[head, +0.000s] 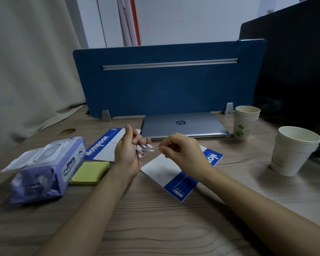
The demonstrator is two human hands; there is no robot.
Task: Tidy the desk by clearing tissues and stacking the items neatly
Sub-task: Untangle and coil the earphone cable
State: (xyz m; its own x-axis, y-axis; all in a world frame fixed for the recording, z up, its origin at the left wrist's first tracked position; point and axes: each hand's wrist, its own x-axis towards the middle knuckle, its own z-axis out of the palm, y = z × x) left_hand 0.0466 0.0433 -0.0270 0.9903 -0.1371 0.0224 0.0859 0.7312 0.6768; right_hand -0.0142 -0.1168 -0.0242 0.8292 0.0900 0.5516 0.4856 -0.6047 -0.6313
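Now we've got the white earphones (144, 149) bunched in the left hand (127, 154), fingers curled round them above the worktop (155, 218), right hand (181, 151) pinching empty beside, so we should coil the loose plug end in before setting them down.

left hand (127, 154) holding earphones (144, 149), wooden desk (155, 218)

Wood-grain desk (155, 228), blue divider panel (164, 85), beige curtain (30, 61) left, white wall (192, 19)
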